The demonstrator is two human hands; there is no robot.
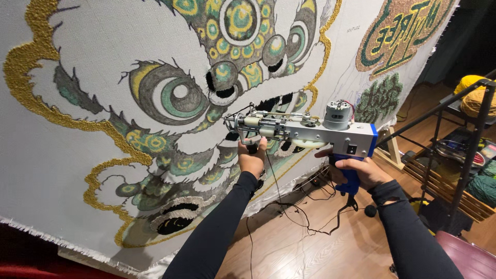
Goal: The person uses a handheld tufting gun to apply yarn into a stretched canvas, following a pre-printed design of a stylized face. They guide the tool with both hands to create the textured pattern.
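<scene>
Far to my left the stretched tufting cloth (77, 170) hangs taut on its frame, a soft woven backing already filled with gold, green and grey loops in a big-eyed lion face; it gives a little under pressure, so I judge it wants steady, even contact, not a jab. My left hand (251, 161) comes up from below with its fingers (243, 148) curled shut around the dark front handle beneath the needle end, which sits just at the cloth. The tufting gun (305, 130) runs level between my hands: a metal body, stiff and probably front-heavy with the round motor (337, 114) perched on top, so two grips seem the right way to carry it. My right hand (359, 173) wraps the blue pistol grip (352, 181) at the rear, fingers closed tight. A thin black cord (289, 209) trails down to the wooden floor (310, 248), and yarn cones (478, 95) sit on a rack at the far right.
</scene>
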